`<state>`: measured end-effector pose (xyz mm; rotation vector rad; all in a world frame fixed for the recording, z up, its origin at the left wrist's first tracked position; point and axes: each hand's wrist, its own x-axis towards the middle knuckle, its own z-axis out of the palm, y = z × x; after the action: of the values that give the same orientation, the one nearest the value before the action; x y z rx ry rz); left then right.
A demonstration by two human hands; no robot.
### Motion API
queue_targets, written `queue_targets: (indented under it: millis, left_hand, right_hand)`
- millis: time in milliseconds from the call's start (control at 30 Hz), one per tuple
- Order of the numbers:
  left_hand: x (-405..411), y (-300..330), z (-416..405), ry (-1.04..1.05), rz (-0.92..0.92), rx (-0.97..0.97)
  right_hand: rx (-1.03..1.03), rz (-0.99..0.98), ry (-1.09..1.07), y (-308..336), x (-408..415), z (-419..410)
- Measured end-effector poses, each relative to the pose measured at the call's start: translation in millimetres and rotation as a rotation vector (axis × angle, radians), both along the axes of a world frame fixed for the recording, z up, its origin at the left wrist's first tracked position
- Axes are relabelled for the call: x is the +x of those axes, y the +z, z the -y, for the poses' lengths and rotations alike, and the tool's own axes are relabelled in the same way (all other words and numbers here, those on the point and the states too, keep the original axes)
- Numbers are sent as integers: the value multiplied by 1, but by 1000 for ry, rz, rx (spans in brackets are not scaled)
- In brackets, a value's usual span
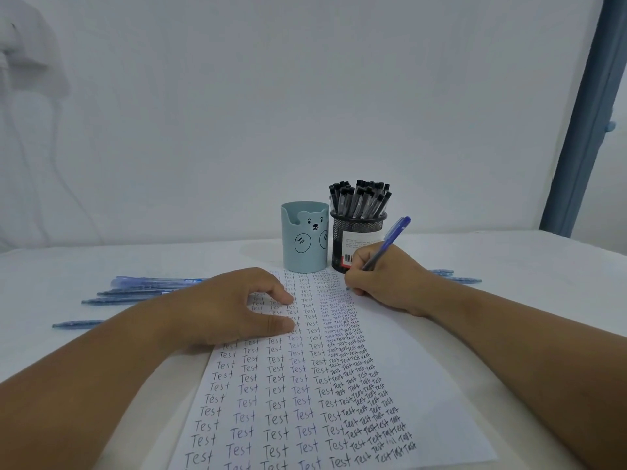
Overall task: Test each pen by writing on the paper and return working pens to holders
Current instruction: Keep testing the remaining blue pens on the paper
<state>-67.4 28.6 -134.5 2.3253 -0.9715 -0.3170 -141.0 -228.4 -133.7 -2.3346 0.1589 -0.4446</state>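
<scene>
Head view: right hand [383, 279] grip closed around blue pen [386, 244]; paper [407, 385] beneath may slip if left hand [234, 307], fingers relaxed, lifts.

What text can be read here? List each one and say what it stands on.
"Test": handwritten over and over in columns on the paper under both hands.
Label on the black mesh holder: lines of print and a barcode, too small to read.
Light blue holder: a bear drawing only, no words.
</scene>
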Motion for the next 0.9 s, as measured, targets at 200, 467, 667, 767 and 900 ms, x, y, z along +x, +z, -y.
queue_targets:
  millis: [200,467,667,767,900]
  left_hand:
    - [1,0,0,2,15,17]
    - [-3,2,1,5,20,13]
    - [-3,2,1,10,15,13]
    - [-3,2,1,12,14,12]
    - [-5,3,2,17,15,7]
  right_hand:
    - [7,6,2,-1,1,1]
    - [-12,16,-6,-2,1,1]
    - [8,14,-6,-1,1,1]
    - [19,17,-1,-2,1,2]
    - [12,21,2,-3,2,2]
